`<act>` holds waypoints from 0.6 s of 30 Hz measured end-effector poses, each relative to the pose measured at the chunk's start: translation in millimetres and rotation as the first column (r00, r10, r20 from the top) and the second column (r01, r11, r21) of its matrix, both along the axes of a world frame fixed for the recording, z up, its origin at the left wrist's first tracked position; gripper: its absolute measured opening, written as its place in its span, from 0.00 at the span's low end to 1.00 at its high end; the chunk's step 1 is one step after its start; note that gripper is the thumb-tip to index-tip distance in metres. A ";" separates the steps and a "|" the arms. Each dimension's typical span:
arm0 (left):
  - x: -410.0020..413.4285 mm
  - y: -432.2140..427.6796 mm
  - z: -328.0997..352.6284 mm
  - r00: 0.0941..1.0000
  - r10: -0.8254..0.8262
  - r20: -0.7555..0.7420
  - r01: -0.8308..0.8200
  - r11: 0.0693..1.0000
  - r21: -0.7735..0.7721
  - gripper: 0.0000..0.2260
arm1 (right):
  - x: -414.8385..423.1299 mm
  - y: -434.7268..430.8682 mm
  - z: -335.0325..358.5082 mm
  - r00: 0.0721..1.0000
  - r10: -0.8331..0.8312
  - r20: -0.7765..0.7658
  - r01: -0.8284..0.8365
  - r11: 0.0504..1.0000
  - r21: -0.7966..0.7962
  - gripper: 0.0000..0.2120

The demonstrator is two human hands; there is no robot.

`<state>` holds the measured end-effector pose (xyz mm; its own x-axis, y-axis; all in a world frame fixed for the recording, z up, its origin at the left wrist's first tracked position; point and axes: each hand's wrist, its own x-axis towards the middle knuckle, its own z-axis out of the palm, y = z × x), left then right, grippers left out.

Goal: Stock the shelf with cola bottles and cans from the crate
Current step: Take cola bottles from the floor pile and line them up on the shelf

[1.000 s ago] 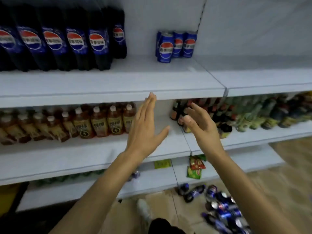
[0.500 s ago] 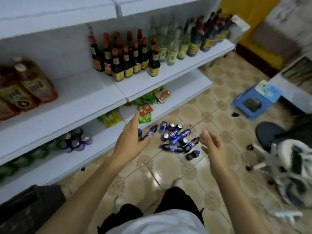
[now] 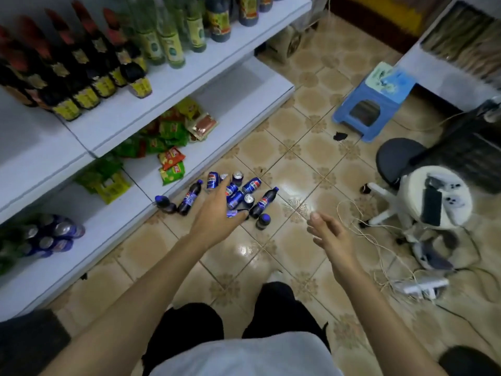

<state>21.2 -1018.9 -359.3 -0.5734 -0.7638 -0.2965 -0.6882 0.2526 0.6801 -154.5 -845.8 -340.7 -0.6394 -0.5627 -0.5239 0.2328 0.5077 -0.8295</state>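
Several blue cola cans (image 3: pixel 250 184) and small cola bottles (image 3: pixel 189 198) lie in a heap on the tiled floor beside the bottom shelf (image 3: pixel 113 229). My left hand (image 3: pixel 217 213) reaches down over the heap, fingers spread, holding nothing and hiding some cans. My right hand (image 3: pixel 329 236) hovers open to the right of the heap, above bare tiles. One bottle (image 3: pixel 264 203) lies just right of my left hand. More cola cans (image 3: pixel 54 234) are stacked on the bottom shelf at the left. No crate is in view.
Dark sauce bottles (image 3: pixel 89 77) and green bottles (image 3: pixel 173 42) fill the upper shelf; snack packets (image 3: pixel 170 161) lie on the lower one. A blue stool (image 3: pixel 374 104), a swivel chair (image 3: pixel 401 161), a white round stand (image 3: pixel 436 202) and loose cables (image 3: pixel 379 240) crowd the floor at the right.
The view has swung down from the upper shelves to the floor. Both hands have dropped from shelf height towards the heap of cans and bottles, the left now over it.
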 end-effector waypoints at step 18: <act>-72.5 4.6 -291.9 0.940 -0.215 0.265 0.076 0.889 0.452 0.37 | -88.6 -50.7 -280.2 0.857 0.493 0.150 -0.502 0.734 0.458 0.24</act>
<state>-51.3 -1014.2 -651.2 -0.4979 -0.4355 -0.7499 -0.8542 0.0970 0.5108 -243.1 -896.5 -620.9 -0.3261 -0.4831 -0.8126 -0.1508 0.8752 -0.4597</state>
